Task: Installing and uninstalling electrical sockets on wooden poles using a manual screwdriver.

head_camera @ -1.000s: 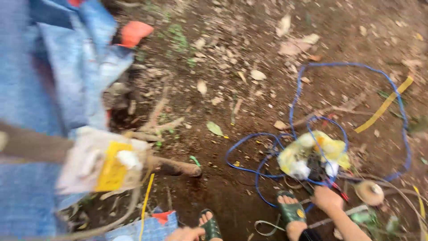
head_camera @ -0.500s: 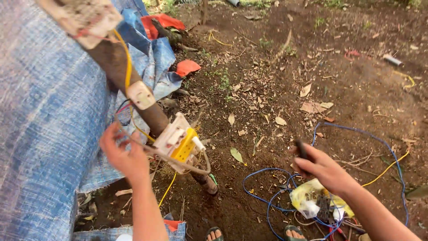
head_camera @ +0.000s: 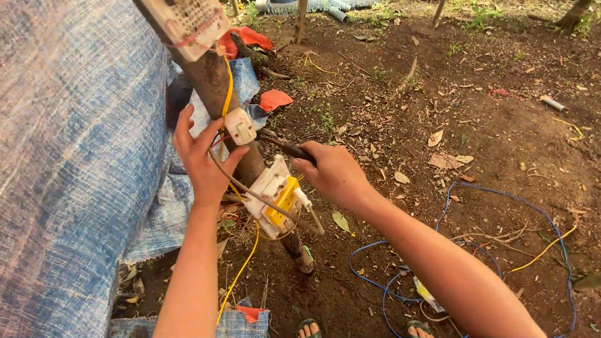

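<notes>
A leaning wooden post point(head_camera: 210, 78) carries a small white switch point(head_camera: 240, 126), a white and yellow breaker box point(head_camera: 277, 195) and a white perforated box point(head_camera: 188, 22) higher up. A yellow wire point(head_camera: 227, 87) runs down the post. My left hand point(head_camera: 201, 156) rests open against the post beside the small switch. My right hand point(head_camera: 333, 174) grips a dark-handled screwdriver point(head_camera: 294, 150), its tip pointing toward the post just below the switch. A grey cable point(head_camera: 250, 195) crosses the breaker box.
A blue woven tarp point(head_camera: 69, 156) hangs on the left. Blue cable point(head_camera: 501, 200) and yellow wire point(head_camera: 544, 249) loop over bare dirt with dry leaves on the right. Orange scraps point(head_camera: 274, 99) lie behind the post. My sandalled feet point(head_camera: 310, 328) show at the bottom.
The view has tilted up along the post. My left hand moved up to the small switch. My right hand came from the cable pile to the post, holding the screwdriver.
</notes>
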